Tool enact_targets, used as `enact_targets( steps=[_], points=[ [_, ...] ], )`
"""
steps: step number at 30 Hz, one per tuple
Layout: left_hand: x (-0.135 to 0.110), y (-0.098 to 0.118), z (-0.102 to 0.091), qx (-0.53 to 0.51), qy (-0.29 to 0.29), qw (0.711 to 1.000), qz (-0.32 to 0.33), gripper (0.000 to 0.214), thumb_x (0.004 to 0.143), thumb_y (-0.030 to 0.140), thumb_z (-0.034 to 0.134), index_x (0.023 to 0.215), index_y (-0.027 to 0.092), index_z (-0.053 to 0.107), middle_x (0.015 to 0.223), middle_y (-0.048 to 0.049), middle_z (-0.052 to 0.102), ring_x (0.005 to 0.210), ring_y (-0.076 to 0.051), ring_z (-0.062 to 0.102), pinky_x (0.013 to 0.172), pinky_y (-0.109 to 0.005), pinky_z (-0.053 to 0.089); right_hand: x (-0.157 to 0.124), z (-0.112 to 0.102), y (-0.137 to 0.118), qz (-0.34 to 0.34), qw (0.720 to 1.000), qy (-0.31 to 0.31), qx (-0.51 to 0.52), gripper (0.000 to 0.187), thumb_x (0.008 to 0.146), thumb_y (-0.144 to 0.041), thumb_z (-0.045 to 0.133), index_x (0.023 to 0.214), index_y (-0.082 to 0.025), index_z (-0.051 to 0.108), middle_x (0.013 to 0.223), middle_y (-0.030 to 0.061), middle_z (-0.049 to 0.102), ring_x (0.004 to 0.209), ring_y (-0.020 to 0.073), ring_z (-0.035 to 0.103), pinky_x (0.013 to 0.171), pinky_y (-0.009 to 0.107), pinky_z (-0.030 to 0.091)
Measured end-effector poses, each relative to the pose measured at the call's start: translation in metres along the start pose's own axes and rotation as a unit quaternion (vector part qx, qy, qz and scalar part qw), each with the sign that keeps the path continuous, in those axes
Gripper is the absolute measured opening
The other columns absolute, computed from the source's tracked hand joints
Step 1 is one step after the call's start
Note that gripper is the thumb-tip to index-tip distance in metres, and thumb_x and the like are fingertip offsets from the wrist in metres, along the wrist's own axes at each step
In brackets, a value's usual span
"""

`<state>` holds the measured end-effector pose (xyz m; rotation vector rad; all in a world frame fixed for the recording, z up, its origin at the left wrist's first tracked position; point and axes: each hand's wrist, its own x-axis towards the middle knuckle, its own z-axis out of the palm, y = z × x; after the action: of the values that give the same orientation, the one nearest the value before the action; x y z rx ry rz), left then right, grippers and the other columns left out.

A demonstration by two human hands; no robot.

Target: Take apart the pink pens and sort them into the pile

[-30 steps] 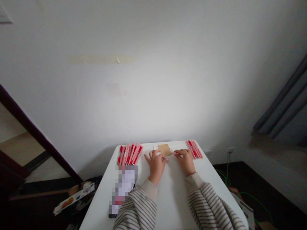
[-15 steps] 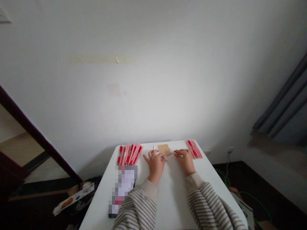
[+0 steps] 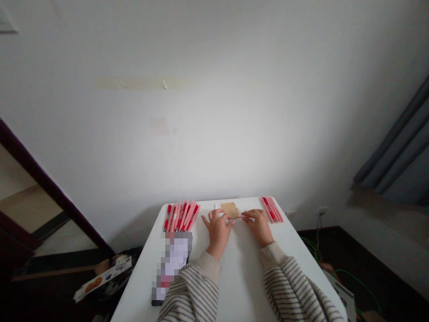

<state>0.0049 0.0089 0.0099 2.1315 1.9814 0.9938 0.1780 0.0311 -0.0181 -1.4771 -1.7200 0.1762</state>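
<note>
A thin pink pen lies nearly level between my two hands, just below a tan paper square. My left hand has its fingertips closed at the pen's left end, partly hiding it. My right hand pinches the pen's other end between thumb and fingers. A small white upright thing shows behind my left hand, too small to name. To the left lies a wide group of red and pink pens. A smaller group of similar pens sits beyond my right hand.
The white table has its far edge against a pale wall. A blurred-out long item with a dark edge lies near my left forearm. Green cables run along the floor at the right; clutter sits at the lower left.
The pen's exposed part has dropped slightly, and its left end now meets my left fingertips. My right fingers have shifted a little left. The pen groups stay as they were.
</note>
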Motion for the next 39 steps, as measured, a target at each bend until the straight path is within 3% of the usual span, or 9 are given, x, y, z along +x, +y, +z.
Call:
enact_targets(
  steps=[6,17,39],
  points=[
    [-0.001,0.003,0.003,-0.008,-0.034,0.999,0.001,0.019,0.073,0.032,0.072,0.092,0.035,0.072,0.121,-0.0020,0.057,0.123,-0.025,0.040,0.113,-0.065,0.008,-0.001,-0.004,-0.006,-0.007,0.999,-0.027,-0.021,0.017,0.080,-0.026,0.064,0.093,-0.030,0.075,0.090,0.0037,0.072,0.098,0.0242,0.053,0.085,0.036,0.038],
    [-0.001,0.007,0.002,-0.012,-0.035,0.999,-0.004,0.011,0.075,0.031,0.068,0.084,0.034,0.075,0.120,-0.0026,0.059,0.121,-0.026,0.041,0.113,-0.065,0.007,-0.006,-0.007,-0.012,-0.044,0.996,-0.049,-0.068,0.016,0.081,-0.025,0.067,0.092,-0.033,0.075,0.094,0.0037,0.070,0.102,0.0246,0.049,0.088,0.038,0.035],
    [-0.001,0.004,0.007,0.004,-0.034,0.999,0.015,0.008,0.075,0.037,0.069,0.081,0.035,0.074,0.119,-0.0009,0.061,0.120,-0.026,0.043,0.110,-0.069,0.007,-0.008,-0.009,-0.022,-0.069,0.991,-0.022,-0.115,0.018,0.084,-0.029,0.066,0.097,-0.038,0.073,0.100,0.0048,0.059,0.102,0.0236,0.043,0.090,0.039,0.032]
  ],
)
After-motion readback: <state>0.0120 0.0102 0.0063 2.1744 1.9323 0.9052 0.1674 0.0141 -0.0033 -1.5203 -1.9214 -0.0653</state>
